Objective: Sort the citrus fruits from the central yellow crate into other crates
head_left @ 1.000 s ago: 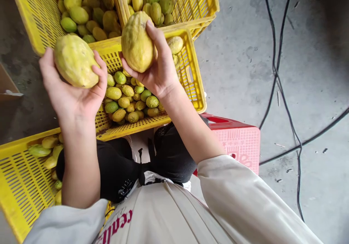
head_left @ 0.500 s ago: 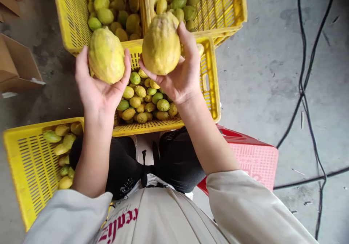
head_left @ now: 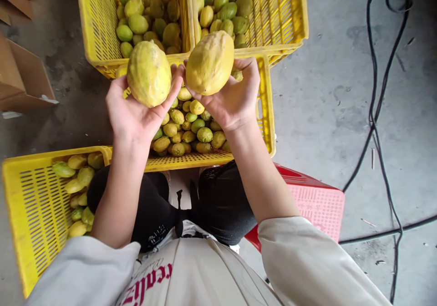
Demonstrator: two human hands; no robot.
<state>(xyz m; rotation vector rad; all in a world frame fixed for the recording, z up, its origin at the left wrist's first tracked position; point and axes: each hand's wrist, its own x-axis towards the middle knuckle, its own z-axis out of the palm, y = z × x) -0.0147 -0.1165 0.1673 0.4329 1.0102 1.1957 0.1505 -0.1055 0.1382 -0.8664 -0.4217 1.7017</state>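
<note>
My left hand point(head_left: 134, 114) is cupped palm up under a yellow lemon point(head_left: 149, 73) with a faint green tinge and ridged skin. My right hand point(head_left: 235, 103) holds a second, deeper yellow lemon point(head_left: 210, 63), tilted and wrinkled towards its upper end. Both fruits are held side by side, a small gap apart, and the fingertips of the two hands almost meet. Below them is a yellow plastic crate point(head_left: 268, 128) with many smaller-looking yellow and green lemons point(head_left: 205, 134). The undersides of the held lemons are hidden by my palms.
Ahead stands a divided pair of yellow crates point(head_left: 191, 19) holding more green and yellow fruit. Another yellow crate point(head_left: 37, 215) is at my left knee. A red and pink plastic stool point(head_left: 317, 206) is at right, black cables point(head_left: 373, 114) cross the floor, and cardboard boxes point(head_left: 27, 76) lie left.
Both hands have shifted slightly right, and the two lemons are closer together. The right lemon has been turned to a tilt and sits a little lower. The view has shifted slightly.
</note>
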